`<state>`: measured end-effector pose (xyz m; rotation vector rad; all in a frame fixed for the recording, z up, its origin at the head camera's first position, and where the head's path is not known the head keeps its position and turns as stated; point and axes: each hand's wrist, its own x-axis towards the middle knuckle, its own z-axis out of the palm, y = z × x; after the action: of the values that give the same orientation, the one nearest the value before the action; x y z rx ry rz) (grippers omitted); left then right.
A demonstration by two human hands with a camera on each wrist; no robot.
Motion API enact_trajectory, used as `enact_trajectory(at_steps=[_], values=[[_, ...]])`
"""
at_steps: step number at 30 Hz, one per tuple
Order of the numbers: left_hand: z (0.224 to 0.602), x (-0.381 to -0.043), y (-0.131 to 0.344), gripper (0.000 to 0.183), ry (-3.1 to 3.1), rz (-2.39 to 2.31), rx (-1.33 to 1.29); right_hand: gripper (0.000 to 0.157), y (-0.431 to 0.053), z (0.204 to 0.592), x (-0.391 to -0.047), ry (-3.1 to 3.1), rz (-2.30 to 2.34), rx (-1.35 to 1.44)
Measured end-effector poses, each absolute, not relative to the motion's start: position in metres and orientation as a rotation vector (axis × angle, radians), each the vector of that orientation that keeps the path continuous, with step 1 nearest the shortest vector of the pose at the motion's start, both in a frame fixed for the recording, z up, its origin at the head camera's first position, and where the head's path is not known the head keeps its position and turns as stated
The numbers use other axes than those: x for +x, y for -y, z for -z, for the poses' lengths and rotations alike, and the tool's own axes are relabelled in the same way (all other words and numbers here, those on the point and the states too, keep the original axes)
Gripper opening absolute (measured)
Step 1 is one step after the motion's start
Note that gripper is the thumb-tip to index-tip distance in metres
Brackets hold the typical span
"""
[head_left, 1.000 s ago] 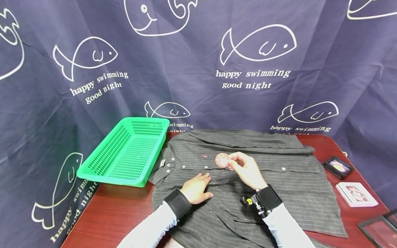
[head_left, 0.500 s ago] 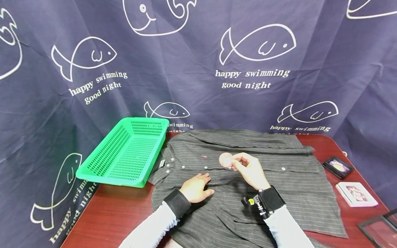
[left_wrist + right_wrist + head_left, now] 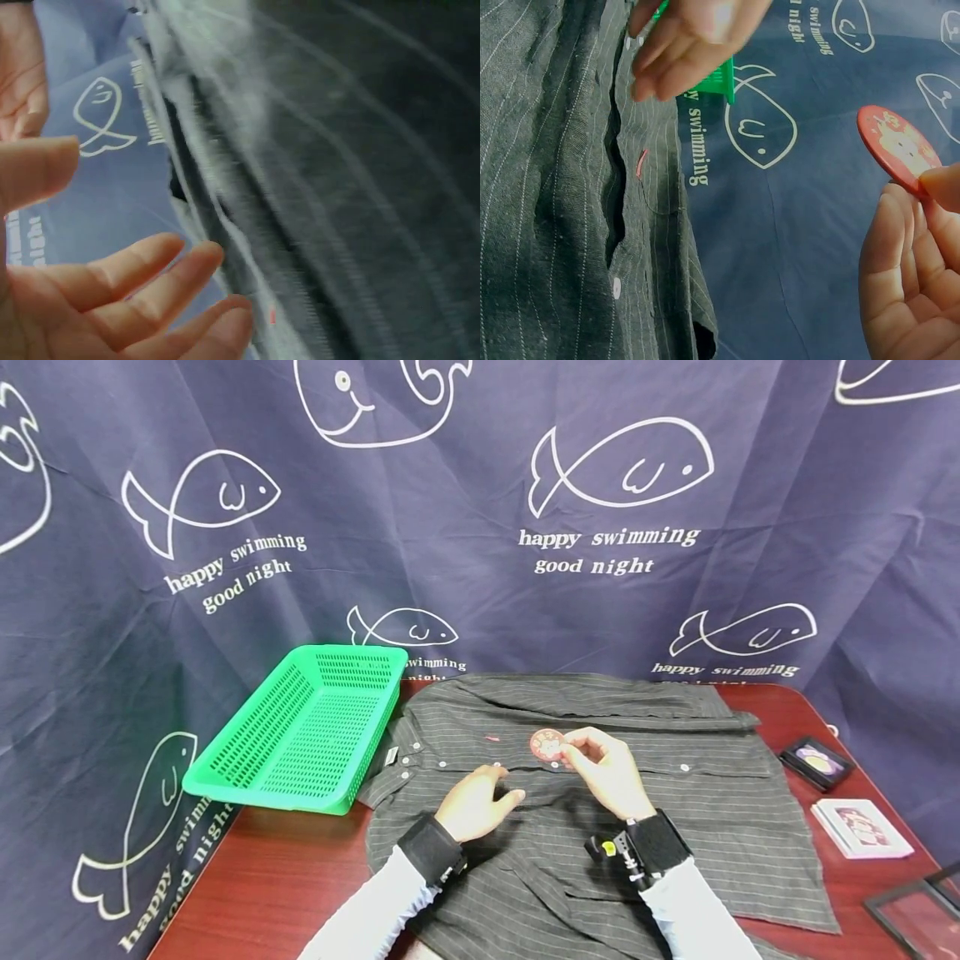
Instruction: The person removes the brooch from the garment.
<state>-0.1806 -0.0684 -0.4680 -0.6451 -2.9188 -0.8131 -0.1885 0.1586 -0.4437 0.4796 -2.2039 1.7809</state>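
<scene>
My right hand (image 3: 609, 777) pinches a round red badge (image 3: 545, 744) between thumb and fingers, above the button line of a dark striped shirt (image 3: 697, 852). In the right wrist view, the badge (image 3: 895, 146) is tilted and its face bears a pale printed figure. My left hand (image 3: 474, 806) is just over the shirt, left of the badge, with thumb and fingers apart and nothing between them. Loosely bent fingers show in the left wrist view, beside the shirt cloth (image 3: 360, 180). A small red strip (image 3: 491, 738) lies on the shirt front.
A green plastic basket (image 3: 262, 800) stands at the left, against the shirt's collar. On the right of the red-brown table (image 3: 262, 877) are a dark case (image 3: 817, 765), a stack of cards (image 3: 862, 829) and a dark-rimmed frame (image 3: 892, 917). A fish-print curtain (image 3: 480, 552) hangs behind.
My right hand has shifted slightly right with the badge, whose printed face has turned more into view. My left hand has risen from lying flat on the shirt, its fingers now more bent.
</scene>
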Motion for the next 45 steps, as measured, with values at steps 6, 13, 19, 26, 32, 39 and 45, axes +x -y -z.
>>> enact_trajectory(at_steps=[6,13,19,26,32,39,45], values=[[0.454,-0.183,0.064,0.049,2.809,1.026,-0.608,0.011,-0.157,0.436,-0.183,2.229,-1.721,0.453],[0.442,-0.186,0.058,0.045,2.691,1.346,-0.548,0.010,-0.150,0.410,-0.166,2.247,-1.639,0.467],[0.437,-0.187,0.051,0.038,2.640,1.460,-0.483,0.009,-0.149,0.410,-0.164,2.230,-1.604,0.495],[0.432,-0.189,0.049,0.036,2.556,1.564,-0.468,0.012,-0.147,0.424,-0.170,2.179,-1.533,0.559],[0.431,-0.191,0.049,0.038,2.532,1.614,-0.460,0.014,-0.140,0.407,-0.158,2.177,-1.404,0.641],[0.430,-0.192,0.051,0.036,2.566,1.580,-0.469,0.021,-0.141,0.426,-0.170,2.123,-1.263,0.720],[0.430,-0.192,0.051,0.035,2.576,1.628,-0.452,0.025,-0.145,0.440,-0.179,2.085,-1.228,0.770]])
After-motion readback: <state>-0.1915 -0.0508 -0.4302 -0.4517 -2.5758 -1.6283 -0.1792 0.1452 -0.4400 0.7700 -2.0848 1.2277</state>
